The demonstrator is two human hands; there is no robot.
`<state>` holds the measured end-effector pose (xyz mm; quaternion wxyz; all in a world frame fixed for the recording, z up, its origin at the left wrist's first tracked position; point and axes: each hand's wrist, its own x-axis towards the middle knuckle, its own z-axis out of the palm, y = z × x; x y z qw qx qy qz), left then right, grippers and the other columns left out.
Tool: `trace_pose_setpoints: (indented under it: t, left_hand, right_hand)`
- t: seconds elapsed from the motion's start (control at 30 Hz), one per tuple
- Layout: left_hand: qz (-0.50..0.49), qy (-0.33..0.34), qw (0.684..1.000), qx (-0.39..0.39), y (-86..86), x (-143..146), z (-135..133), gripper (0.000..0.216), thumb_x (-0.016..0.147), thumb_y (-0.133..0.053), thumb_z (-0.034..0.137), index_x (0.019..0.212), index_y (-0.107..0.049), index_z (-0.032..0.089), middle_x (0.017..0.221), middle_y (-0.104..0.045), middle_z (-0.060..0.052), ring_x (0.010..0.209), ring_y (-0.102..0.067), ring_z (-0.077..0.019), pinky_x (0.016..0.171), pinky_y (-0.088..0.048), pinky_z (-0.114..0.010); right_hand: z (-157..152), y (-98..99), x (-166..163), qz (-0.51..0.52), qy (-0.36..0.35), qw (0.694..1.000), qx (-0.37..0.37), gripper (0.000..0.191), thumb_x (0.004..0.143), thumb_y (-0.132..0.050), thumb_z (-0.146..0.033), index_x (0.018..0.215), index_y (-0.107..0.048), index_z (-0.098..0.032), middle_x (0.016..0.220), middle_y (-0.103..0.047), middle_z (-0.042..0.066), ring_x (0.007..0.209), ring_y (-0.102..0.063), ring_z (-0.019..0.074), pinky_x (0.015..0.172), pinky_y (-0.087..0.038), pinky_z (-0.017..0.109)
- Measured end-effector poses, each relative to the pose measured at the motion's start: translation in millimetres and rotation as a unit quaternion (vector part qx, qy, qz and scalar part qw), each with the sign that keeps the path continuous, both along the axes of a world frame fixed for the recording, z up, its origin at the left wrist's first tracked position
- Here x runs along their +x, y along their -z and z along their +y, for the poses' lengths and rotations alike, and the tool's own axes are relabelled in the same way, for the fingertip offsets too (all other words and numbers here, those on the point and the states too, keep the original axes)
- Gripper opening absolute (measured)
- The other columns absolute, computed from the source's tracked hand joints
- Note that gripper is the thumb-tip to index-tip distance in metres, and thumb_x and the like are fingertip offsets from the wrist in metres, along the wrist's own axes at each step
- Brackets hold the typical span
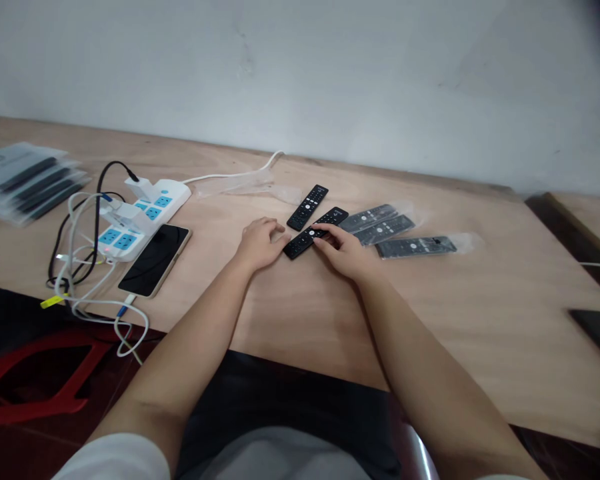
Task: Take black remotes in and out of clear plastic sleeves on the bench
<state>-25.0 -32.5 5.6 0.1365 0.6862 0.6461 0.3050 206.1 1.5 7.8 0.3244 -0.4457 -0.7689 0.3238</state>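
Three clear sleeves [464,243] hold remotes [420,247]. Midway between the desk's [460,320] near and far edges, the unsleeved remote [300,247] slants lengthwise toward the far right corner. The right hand [347,252] hides part; whether its grip or the left hand's [261,245] pinches, I cannot tell.

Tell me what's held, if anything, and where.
The nearer unwrapped remote, seemingly at its middle by the right hand; whether the left hand touches it can't be told.
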Motion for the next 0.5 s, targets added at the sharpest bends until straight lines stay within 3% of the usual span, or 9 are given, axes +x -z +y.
trace_pose_setpoints:
  t: [0.5]
  left_hand:
    - [0.000, -0.003, 1.000, -0.005, 1.7, -0.9, 1.1, 0.026, 0.090, -0.064, 0.043, 0.103, -0.075, 0.023, 0.126, -0.070, -0.009, 0.123, -0.061, -0.0282, 0.111, -0.042, -0.046]
  right_hand:
    - [-0.2, -0.5, 0.4, -0.001, 0.003, 1.000, -0.003, 0.037, 0.091, -0.062, -0.042, 0.123, -0.070, -0.025, 0.089, -0.071, 0.004, 0.074, -0.061, 0.0202, 0.078, -0.054, 0.039]
